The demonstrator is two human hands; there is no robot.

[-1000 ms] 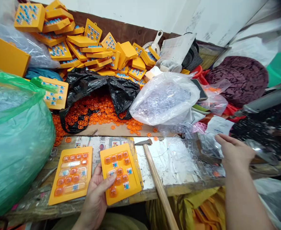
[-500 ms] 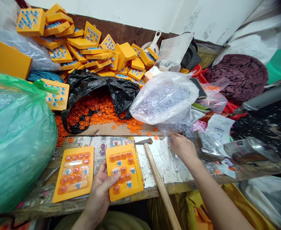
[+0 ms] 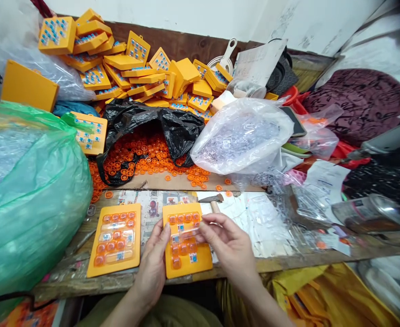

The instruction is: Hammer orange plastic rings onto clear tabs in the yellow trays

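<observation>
A yellow plastic panel (image 3: 186, 267), set with orange translucent caps and small blue-centred pieces, lies near the bench's front edge. My left hand (image 3: 153, 260) grips its left side, thumb on the face and fingers at the edge. Over the panel's upper right part, my right hand (image 3: 232, 249) pinches a long clear plastic cover (image 3: 188, 234) between thumb and fingertips; whether the cover is seated I cannot tell. To the left lies a second yellow panel (image 3: 96, 268) with orange caps and clear covers. Behind my right hand is a hammer (image 3: 213, 200), its handle mostly hidden.
Loose orange caps (image 3: 152, 159) spill from a black bag (image 3: 182, 125). A white bag of clear pieces (image 3: 244, 131) stands beside it, and a bulging green bag (image 3: 46, 195) fills the left. Yellow panels (image 3: 145, 75) pile up behind. A can (image 3: 359, 211) lies at right.
My right hand has come from the clear pieces at right to the panel, now with a clear cover in its fingers. My left hand still grips the panel. The view has shifted slightly.
</observation>
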